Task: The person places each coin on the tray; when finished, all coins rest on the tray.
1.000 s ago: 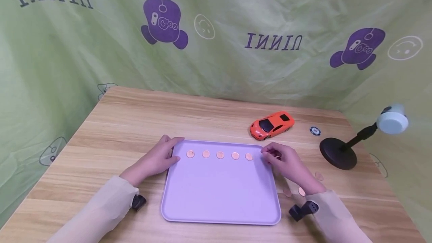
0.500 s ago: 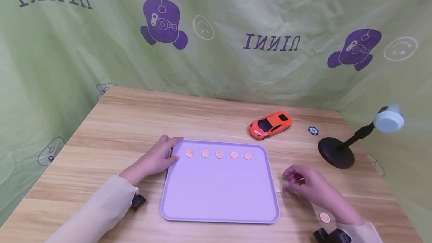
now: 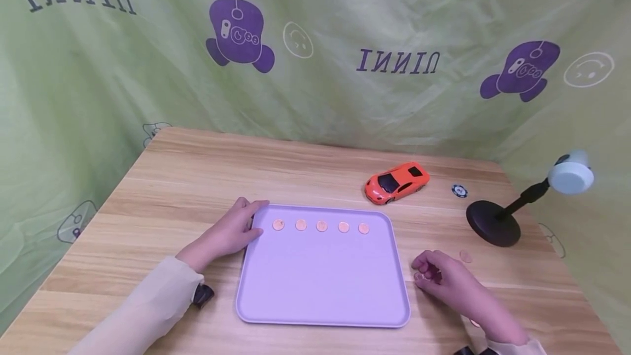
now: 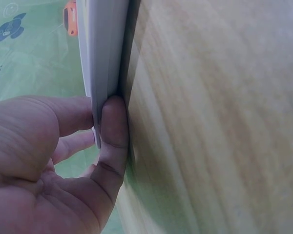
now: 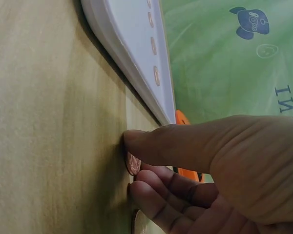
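Observation:
A shallow lilac tray [image 3: 322,278] lies on the table, with several copper coins [image 3: 321,226] in a row along its far side. My left hand [image 3: 231,230] grips the tray's far left corner; in the left wrist view its fingers [image 4: 114,122] lie on both sides of the rim. To the right of the tray, my right hand [image 3: 446,284] is low over the wood. Its thumb and curled fingers pinch a copper coin [image 5: 133,163] at the table surface. Another coin [image 5: 140,222] lies just beyond those fingers.
An orange toy car [image 3: 397,183] stands behind the tray. Farther right are a blue-and-white poker chip [image 3: 459,190] and a small lamp with a black base [image 3: 493,223]. One loose coin [image 3: 465,256] lies beside my right hand, another [image 3: 474,322] partly under the wrist.
My right hand has moved from the tray's far right corner down and right to a coin on the table. The left hand, the tray and its row of coins have stayed put.

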`<control>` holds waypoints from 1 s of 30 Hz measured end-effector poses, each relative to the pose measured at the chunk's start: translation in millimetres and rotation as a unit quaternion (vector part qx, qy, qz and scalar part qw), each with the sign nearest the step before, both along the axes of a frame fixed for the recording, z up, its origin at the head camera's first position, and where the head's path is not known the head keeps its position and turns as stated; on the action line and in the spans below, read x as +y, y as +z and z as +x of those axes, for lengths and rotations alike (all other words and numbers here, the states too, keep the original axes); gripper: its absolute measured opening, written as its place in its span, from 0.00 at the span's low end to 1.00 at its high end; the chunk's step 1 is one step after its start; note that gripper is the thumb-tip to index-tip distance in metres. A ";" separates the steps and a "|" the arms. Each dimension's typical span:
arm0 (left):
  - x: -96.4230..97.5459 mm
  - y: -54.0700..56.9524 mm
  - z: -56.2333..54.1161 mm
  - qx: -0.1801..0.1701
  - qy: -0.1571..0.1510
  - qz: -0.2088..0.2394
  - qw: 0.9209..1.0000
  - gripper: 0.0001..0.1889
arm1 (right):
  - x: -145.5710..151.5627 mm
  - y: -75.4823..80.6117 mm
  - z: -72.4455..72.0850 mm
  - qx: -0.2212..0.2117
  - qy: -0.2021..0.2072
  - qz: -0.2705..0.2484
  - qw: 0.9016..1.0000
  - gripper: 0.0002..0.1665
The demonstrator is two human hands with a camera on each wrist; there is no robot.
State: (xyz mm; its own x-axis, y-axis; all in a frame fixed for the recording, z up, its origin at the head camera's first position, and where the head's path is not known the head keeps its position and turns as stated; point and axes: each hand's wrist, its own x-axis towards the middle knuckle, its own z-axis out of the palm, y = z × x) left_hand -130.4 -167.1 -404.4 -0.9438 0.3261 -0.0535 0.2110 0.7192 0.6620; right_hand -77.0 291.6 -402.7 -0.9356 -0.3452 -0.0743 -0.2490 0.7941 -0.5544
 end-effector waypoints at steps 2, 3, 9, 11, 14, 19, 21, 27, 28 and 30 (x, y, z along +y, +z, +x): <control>0.2 -0.1 0.1 0.000 0.000 0.000 1.000 0.32 | -0.6 -0.9 0.4 0.001 -0.005 0.001 1.000 0.11; 0.2 0.0 0.1 0.000 0.000 0.000 1.000 0.32 | -1.1 -1.0 0.4 -0.001 -0.009 0.001 1.000 0.11; -0.3 -0.8 0.1 0.004 -0.001 0.000 1.000 0.32 | -2.8 -1.9 0.1 -0.022 -0.019 0.010 1.000 0.10; -0.3 -1.3 0.3 0.006 -0.003 0.001 1.000 0.32 | -3.2 -1.9 0.5 -0.021 -0.020 0.010 1.000 0.10; -0.2 -1.5 0.3 0.006 -0.002 0.003 1.000 0.32 | -4.0 -1.2 1.8 -0.013 -0.025 0.009 1.000 0.10; -0.5 -2.3 0.9 0.003 0.001 0.002 1.000 0.32 | -5.8 1.0 3.3 0.021 -0.040 0.004 0.999 0.09; -0.6 -3.0 1.0 0.000 0.000 0.000 1.000 0.32 | -7.1 3.1 2.8 0.042 -0.051 0.002 0.998 0.10; -1.4 -3.0 0.1 0.000 -0.003 0.001 1.000 0.32 | -20.7 16.4 -5.1 0.084 -0.081 -0.019 0.993 0.08; -1.6 -2.5 -0.1 0.002 -0.003 0.001 1.000 0.32 | -24.5 18.4 -7.3 0.084 -0.081 -0.022 0.993 0.07; -2.2 -1.9 -0.2 0.004 -0.003 0.001 1.000 0.32 | -33.3 21.6 -12.0 0.073 -0.076 -0.034 0.994 0.08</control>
State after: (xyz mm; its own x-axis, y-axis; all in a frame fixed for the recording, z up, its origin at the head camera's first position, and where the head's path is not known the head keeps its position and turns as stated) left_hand -130.7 -169.3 -406.3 -0.9421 0.3323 -0.0443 0.2214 0.7161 0.6619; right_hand -89.0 258.3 -381.1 -0.9763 -0.1987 0.0857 -0.2114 0.7906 -0.5747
